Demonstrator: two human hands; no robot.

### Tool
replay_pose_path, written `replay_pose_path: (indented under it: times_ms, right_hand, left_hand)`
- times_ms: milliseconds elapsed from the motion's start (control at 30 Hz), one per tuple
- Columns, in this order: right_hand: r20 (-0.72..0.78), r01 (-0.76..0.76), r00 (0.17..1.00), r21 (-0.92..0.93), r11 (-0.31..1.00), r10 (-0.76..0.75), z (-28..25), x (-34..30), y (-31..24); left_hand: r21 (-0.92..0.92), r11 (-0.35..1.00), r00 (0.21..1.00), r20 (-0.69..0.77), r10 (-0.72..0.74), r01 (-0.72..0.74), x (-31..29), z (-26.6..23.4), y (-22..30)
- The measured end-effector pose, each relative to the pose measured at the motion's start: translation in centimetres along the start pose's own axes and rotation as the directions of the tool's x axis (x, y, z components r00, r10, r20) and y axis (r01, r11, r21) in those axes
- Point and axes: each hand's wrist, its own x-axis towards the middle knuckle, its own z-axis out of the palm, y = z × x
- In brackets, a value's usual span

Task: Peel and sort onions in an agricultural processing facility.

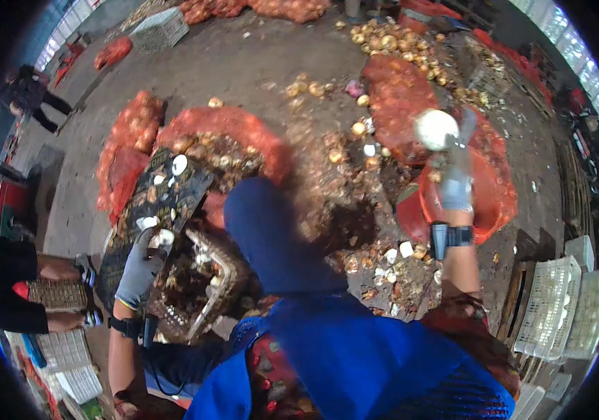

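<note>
My left hand (140, 269), in a grey glove, is closed around a small whitish onion (165, 238) beside a dark board (147, 210) scattered with white onion pieces. My right hand (457, 185), also gloved and blurred by motion, is raised over a red bucket (425, 203). It grips a knife (467, 126), whose blade points away from me. A large peeled white onion (436, 130) is against or just beside the blade; whether it rests on it I cannot tell. Below the board, a dirty crate (208, 308) contains dark peelings.
Red mesh sacks of onions (233, 126) lie ahead, with another sack (397, 105) behind the bucket. Loose onions (390, 42) and skins litter the floor. White plastic crates (548, 308) stand at right. Another person's gloved hands (88, 269) are at far left; someone walks (33, 98) beyond.
</note>
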Motion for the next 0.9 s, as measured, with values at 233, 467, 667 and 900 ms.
replay_pose_path:
  times_ms: [233,467,667,900]
  right_hand:
    - [-0.273,0.071,0.942,-0.412,0.909,-0.198,-15.7,4.1,3.2]
    - [0.209,0.268,0.961,-0.565,0.780,-0.179,1.8,7.1,13.7]
    - [0.565,0.111,0.775,-0.564,0.818,0.284,22.8,2.2,18.9]
    - [0.966,0.281,0.157,0.154,0.947,-0.204,41.5,-7.4,16.9]
  left_hand:
    - [-0.335,0.908,0.968,0.071,-0.242,0.252,-0.4,1.1,-5.1]
    - [-0.068,0.980,0.982,-0.009,-0.189,0.187,-0.8,2.3,-8.1]
    - [-0.062,0.989,0.990,0.054,-0.134,0.137,2.5,1.7,-3.9]
    - [-0.474,0.868,0.988,0.032,-0.148,0.146,8.3,0.4,-1.4]
